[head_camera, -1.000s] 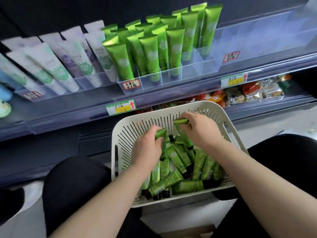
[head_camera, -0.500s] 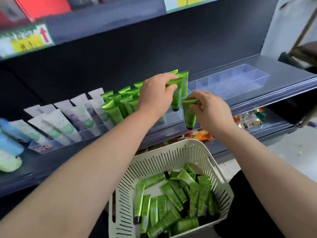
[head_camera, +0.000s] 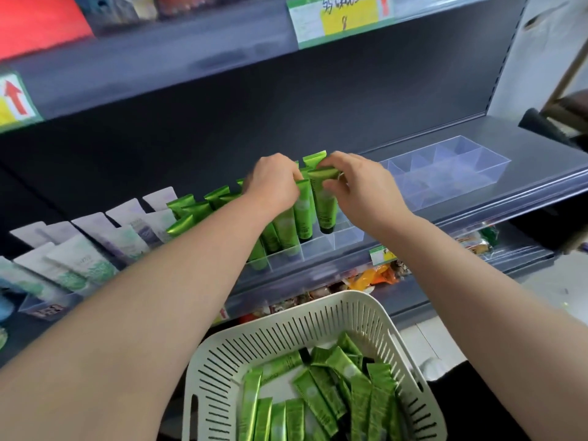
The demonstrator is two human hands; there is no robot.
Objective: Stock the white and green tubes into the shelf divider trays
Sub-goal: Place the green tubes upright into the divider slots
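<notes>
Head view, left hand [head_camera: 273, 183] pinching one green tube [head_camera: 303, 208], right hand [head_camera: 361, 187] pinching second tube [head_camera: 326, 209], one basket [head_camera: 318, 301]

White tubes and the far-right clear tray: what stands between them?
Head view: green tubes in a divider tray; left hand and right hand each grip one.

Green metallic tubes [head_camera: 283, 230] are stood cap-down in rows, crimped ends up and leaning slightly back, in a clear divider tray [head_camera: 321, 249] on the shelf. The rightmost green tube [head_camera: 325, 205] is held upright, its crimped top pinched by the right hand [head_camera: 359, 186] and its black cap lowered into a tray compartment. The neighbouring green tube [head_camera: 303, 208] is gripped at its top by the left hand [head_camera: 273, 183]. White tubes [head_camera: 92, 253] are stood likewise in a left-hand tray [head_camera: 38, 305]. A further clear tray [head_camera: 445, 173] is set well to the right. Loose green tubes [head_camera: 318, 405] are heaped in a white slotted basket [head_camera: 318, 303] below.
</notes>
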